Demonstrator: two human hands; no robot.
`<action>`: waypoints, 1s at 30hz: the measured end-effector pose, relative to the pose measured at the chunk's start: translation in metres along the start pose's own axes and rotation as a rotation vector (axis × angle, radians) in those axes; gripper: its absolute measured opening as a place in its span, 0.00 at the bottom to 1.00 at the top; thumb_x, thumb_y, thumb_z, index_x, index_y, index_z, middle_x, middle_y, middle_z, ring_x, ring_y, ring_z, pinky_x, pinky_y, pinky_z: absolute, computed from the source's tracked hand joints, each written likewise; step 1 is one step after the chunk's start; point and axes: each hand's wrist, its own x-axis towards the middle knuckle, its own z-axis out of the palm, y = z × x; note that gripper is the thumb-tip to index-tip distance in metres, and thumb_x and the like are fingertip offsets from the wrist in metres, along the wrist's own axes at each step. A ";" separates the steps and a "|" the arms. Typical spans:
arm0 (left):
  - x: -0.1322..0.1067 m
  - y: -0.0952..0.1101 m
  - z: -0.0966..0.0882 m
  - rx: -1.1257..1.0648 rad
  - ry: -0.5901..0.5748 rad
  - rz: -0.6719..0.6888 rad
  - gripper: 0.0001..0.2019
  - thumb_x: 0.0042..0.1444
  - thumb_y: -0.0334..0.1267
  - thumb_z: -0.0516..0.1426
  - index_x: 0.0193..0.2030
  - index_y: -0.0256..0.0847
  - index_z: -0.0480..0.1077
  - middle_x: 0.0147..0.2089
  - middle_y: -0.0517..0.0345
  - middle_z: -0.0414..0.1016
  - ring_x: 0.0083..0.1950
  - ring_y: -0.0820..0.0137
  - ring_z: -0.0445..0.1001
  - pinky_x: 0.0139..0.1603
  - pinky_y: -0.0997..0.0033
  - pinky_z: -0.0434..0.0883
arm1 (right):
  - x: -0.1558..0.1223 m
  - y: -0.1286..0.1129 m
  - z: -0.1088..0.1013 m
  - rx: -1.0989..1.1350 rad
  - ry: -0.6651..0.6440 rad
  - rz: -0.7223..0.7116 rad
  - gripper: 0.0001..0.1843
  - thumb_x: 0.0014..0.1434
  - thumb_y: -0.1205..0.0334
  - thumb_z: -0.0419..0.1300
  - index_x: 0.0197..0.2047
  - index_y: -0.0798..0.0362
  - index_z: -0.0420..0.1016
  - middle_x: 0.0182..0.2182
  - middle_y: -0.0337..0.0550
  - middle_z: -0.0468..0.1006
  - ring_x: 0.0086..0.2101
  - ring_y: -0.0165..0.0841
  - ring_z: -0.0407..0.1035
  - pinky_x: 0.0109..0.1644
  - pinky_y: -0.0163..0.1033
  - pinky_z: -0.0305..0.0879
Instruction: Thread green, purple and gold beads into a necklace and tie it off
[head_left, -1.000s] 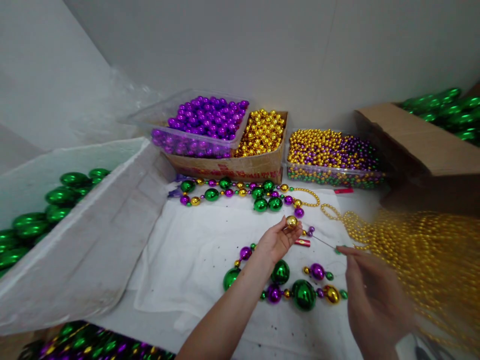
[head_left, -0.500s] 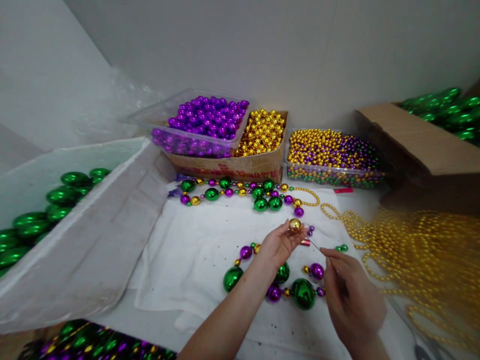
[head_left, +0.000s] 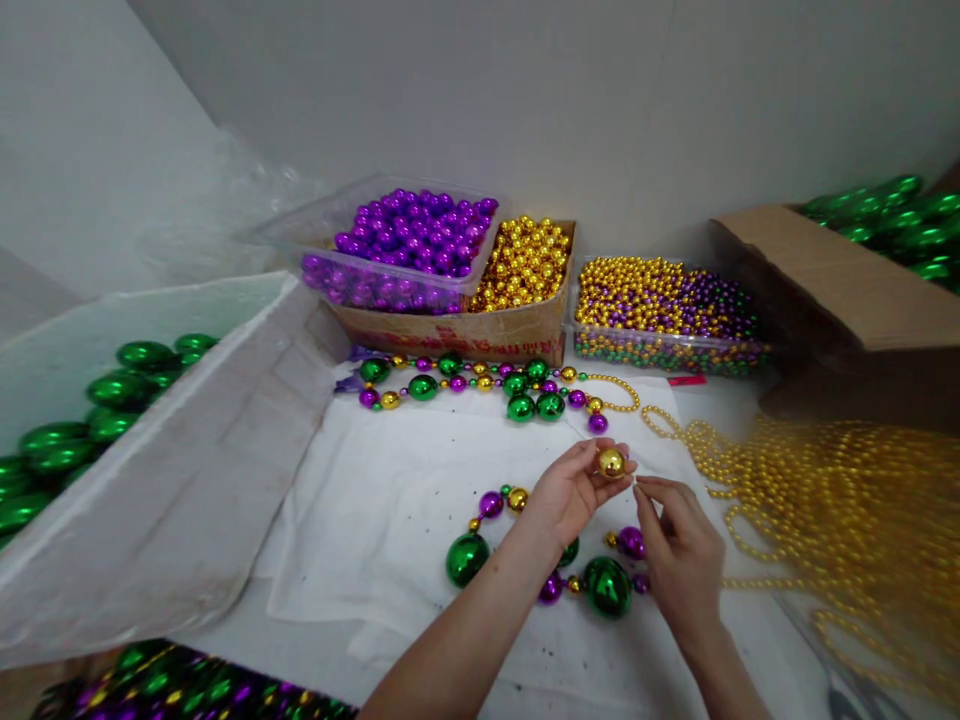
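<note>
The gold ball (head_left: 611,462) looks smooth and mirror-glossy, as do the green beads (head_left: 607,587), while the sheet (head_left: 375,480) seems to be soft, matt, creased cloth, the tub (head_left: 322,222) clear shiny plastic, the carton (head_left: 405,333) dull brown cardboard, and the white bin (head_left: 225,470) scuffed, matt foam.

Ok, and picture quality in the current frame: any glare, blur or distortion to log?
Head view: light dim and greyish; small glints on the gold ball in the left hand and on the large green ball; a hazy smear over the gold bead strands at right; apparent wide-angle stretching towards the edges.
</note>
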 end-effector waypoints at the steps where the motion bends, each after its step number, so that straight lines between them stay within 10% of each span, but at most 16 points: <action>1: 0.003 0.000 0.001 0.069 0.009 0.028 0.11 0.54 0.37 0.58 0.42 0.32 0.69 0.50 0.43 0.70 0.45 0.63 0.73 0.46 0.64 0.69 | 0.001 0.007 0.001 0.051 -0.032 0.091 0.08 0.61 0.61 0.55 0.37 0.55 0.73 0.36 0.42 0.73 0.31 0.28 0.67 0.33 0.32 0.63; 7: 0.024 0.003 0.005 0.559 0.114 0.212 0.17 0.54 0.43 0.58 0.45 0.33 0.74 0.50 0.46 0.71 0.51 0.65 0.69 0.51 0.68 0.65 | 0.005 0.044 -0.012 0.285 -0.287 0.577 0.23 0.58 0.45 0.54 0.47 0.53 0.73 0.43 0.45 0.73 0.34 0.33 0.69 0.28 0.35 0.65; 13: 0.034 0.000 0.015 0.764 0.018 0.272 0.13 0.57 0.41 0.56 0.43 0.36 0.75 0.55 0.51 0.69 0.57 0.67 0.66 0.59 0.70 0.58 | 0.015 0.058 -0.025 -0.012 -0.165 0.320 0.18 0.61 0.50 0.52 0.45 0.51 0.76 0.44 0.44 0.73 0.46 0.36 0.64 0.50 0.45 0.61; 19: 0.037 0.001 0.033 0.748 -0.061 0.262 0.12 0.58 0.40 0.54 0.42 0.36 0.76 0.56 0.51 0.68 0.57 0.66 0.65 0.56 0.69 0.60 | 0.027 0.067 -0.010 0.273 -0.176 0.412 0.13 0.51 0.54 0.62 0.38 0.52 0.78 0.41 0.44 0.74 0.46 0.37 0.64 0.56 0.47 0.53; 30: 0.042 0.001 0.027 0.505 -0.049 0.142 0.15 0.57 0.43 0.57 0.45 0.35 0.73 0.55 0.46 0.68 0.51 0.66 0.68 0.48 0.68 0.66 | 0.023 0.064 -0.002 0.797 -0.108 0.794 0.19 0.47 0.50 0.66 0.31 0.57 0.68 0.38 0.48 0.74 0.33 0.31 0.67 0.25 0.30 0.58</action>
